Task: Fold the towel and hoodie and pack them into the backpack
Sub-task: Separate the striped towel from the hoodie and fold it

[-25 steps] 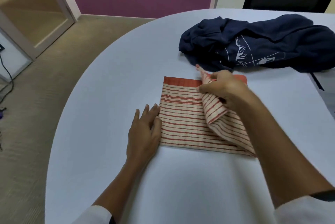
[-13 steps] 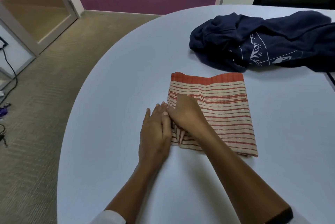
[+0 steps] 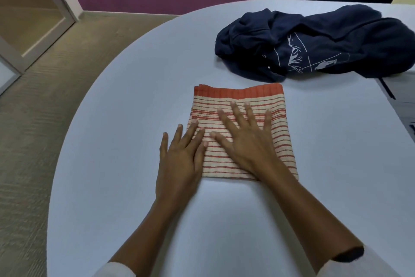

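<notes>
Towel [image 3: 243, 101] is folded to a compact rectangle on the table [image 3: 134, 97], solid orange band at the edge beyond the fingertips. Right hand [image 3: 247, 139] lies flat on top, fingers [image 3: 249, 112] straight and spread, nothing gripped; likely pressing the layers down so the fold sets. Left hand [image 3: 179, 157] is flat too, fingers together and straight; it straddles the towel's left edge, with the two fingers nearest the right hand on the cloth and the others on the table. Probably squaring that edge and stopping the stack from sliding.

Hoodie [image 3: 314, 45] is well beyond the right fingertips, off to their right, a crumpled heap not yet folded. Judgement: towel fold is about done, hoodie next.

Hard to tell:
- No backpack in view.
- Hoodie's right side is cut off by the frame; sleeves and hood can't be separated in the heap.
- A dark strap [image 3: 386, 88] and pale object at the right edge are partly cropped and can't be identified.
- Layer count in the towel isn't readable.
</notes>
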Available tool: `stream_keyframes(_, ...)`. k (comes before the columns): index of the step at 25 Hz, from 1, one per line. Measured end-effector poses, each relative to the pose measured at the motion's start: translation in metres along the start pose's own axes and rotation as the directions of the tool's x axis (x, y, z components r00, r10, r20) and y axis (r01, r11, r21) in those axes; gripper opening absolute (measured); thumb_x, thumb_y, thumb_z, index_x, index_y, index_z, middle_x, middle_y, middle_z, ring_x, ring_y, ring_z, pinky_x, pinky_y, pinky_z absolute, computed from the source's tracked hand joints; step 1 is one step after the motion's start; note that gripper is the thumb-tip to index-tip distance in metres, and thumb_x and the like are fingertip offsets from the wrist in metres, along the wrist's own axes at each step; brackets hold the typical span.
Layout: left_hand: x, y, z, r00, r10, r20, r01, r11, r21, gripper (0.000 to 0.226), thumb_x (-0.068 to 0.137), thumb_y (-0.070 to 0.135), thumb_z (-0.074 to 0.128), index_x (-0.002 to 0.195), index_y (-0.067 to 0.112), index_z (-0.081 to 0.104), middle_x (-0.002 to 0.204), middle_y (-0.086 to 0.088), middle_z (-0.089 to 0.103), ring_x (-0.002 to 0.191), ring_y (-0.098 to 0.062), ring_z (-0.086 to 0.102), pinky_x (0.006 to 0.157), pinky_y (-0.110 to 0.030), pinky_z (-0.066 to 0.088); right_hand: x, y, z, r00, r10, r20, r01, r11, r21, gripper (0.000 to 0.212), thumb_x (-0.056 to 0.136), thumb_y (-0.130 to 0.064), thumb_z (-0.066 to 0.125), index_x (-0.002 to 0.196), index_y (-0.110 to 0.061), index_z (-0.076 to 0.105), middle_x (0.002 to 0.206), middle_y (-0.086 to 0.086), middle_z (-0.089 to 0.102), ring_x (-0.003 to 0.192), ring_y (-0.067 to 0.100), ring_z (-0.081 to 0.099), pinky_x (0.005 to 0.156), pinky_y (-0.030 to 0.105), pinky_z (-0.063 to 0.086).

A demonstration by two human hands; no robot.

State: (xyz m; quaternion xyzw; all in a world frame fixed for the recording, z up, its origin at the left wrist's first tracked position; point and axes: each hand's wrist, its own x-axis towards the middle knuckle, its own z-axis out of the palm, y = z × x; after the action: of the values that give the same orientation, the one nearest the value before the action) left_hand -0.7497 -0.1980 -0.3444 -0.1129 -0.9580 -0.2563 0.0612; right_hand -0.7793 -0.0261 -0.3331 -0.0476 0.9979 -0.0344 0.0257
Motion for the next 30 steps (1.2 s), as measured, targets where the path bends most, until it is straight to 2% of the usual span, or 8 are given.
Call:
stream_keyframes(5, 0.0, 0.001, 0.001, 0.998, -0.047, 0.042, 0.046, 0.999, 0.027, 0.055, 0.095, 0.05, 0.014, 0.145, 0.034, 0.031, 0.15, 0.017, 0.017, 0.146, -0.013, 0.011, 0.12, -0.043, -0.001, 0.013, 0.074, 0.001, 0.967, 0.247, -0.061, -0.249, 0.968, -0.026, 0.09, 0.074, -0.079, -0.013, 0.151, -0.035, -0.004, 0.161, -0.003, -0.008, 0.147, 0.024, -0.015, 0.109, 0.064, -0.017)
stream_keyframes(10, 0.0, 0.002, -0.001, 0.999, -0.031, 0.025, 0.029, 0.998, 0.051, 0.065, 0.091, 0.054, 0.005, 0.146, 0.032, 0.031, 0.152, 0.013, 0.023, 0.146, -0.015, 0.014, 0.12, -0.045, 0.003, 0.016, 0.084, -0.005, 0.943, 0.325, -0.068, -0.324, 0.946, 0.031, 0.099, 0.07, -0.08, -0.014, 0.153, -0.026, -0.002, 0.161, 0.001, -0.007, 0.146, 0.028, -0.016, 0.11, 0.064, -0.014)
stream_keyframes(20, 0.0, 0.002, -0.001, 0.999, -0.019, 0.033, 0.017, 0.998, 0.064, 0.059, 0.094, 0.048, 0.013, 0.146, 0.029, 0.033, 0.154, 0.007, 0.026, 0.146, -0.019, 0.016, 0.119, -0.046, 0.004, -0.099, 0.078, -0.004, 0.997, 0.01, 0.082, -0.011, 1.0, 0.009, 0.077, 0.076, -0.079, -0.012, 0.143, -0.044, -0.023, 0.153, -0.007, -0.034, 0.139, 0.018, -0.035, 0.111, 0.06, -0.017)
stream_keyframes(22, -0.001, 0.003, -0.003, 1.0, -0.02, 0.019, 0.02, 1.0, 0.0, 0.056, 0.093, 0.047, 0.024, 0.143, 0.028, 0.04, 0.154, 0.004, 0.03, 0.145, -0.019, 0.021, 0.119, -0.044, 0.006, -0.112, 0.083, -0.008, 0.994, 0.025, 0.105, -0.032, 0.997, 0.066, 0.079, 0.075, -0.081, -0.012, 0.145, -0.044, -0.018, 0.155, -0.006, -0.028, 0.144, 0.016, -0.025, 0.116, 0.054, -0.011)
stream_keyframes(25, -0.005, 0.004, -0.009, 0.993, -0.081, -0.083, 0.059, 0.969, -0.24, 0.048, 0.086, 0.048, 0.045, 0.122, 0.021, 0.064, 0.133, 0.002, 0.056, 0.124, -0.015, 0.048, 0.109, -0.039, 0.033, -0.116, 0.073, -0.023, 0.955, 0.296, 0.016, -0.287, 0.911, 0.295, 0.077, 0.088, -0.069, 0.034, 0.151, -0.029, 0.017, 0.159, 0.004, 0.016, 0.146, 0.024, 0.017, 0.117, 0.044, 0.017)
stream_keyframes(27, -0.009, 0.008, -0.014, 0.978, -0.135, -0.156, 0.065, 0.92, -0.388, 0.04, 0.085, 0.043, 0.05, 0.104, 0.015, 0.071, 0.106, 0.004, 0.065, 0.096, -0.007, 0.059, 0.084, -0.027, 0.049, -0.103, 0.064, -0.036, 0.861, 0.508, -0.027, -0.447, 0.781, 0.436, 0.061, 0.09, -0.045, 0.057, 0.139, -0.013, 0.041, 0.138, 0.012, 0.046, 0.126, 0.029, 0.046, 0.098, 0.041, 0.043)
stream_keyframes(28, -0.01, 0.01, -0.015, 0.972, -0.155, -0.175, 0.069, 0.906, -0.418, 0.038, 0.085, 0.04, 0.05, 0.099, 0.013, 0.072, 0.097, 0.005, 0.063, 0.086, -0.004, 0.06, 0.073, -0.018, 0.048, -0.093, 0.063, -0.04, 0.82, 0.572, 0.005, -0.497, 0.708, 0.502, 0.048, 0.089, -0.037, 0.063, 0.124, -0.007, 0.051, 0.124, 0.013, 0.055, 0.114, 0.03, 0.055, 0.084, 0.038, 0.05)
stream_keyframes(30, -0.01, 0.011, -0.016, 0.962, -0.179, -0.208, 0.079, 0.906, -0.415, 0.037, 0.085, 0.036, 0.049, 0.097, 0.01, 0.073, 0.089, 0.005, 0.06, 0.076, -0.003, 0.059, 0.064, -0.005, 0.041, -0.075, 0.065, -0.049, 0.762, 0.634, 0.132, -0.542, 0.513, 0.666, 0.028, 0.085, -0.026, 0.07, 0.092, -0.004, 0.054, 0.098, 0.012, 0.063, 0.092, 0.029, 0.064, 0.064, 0.031, 0.049)
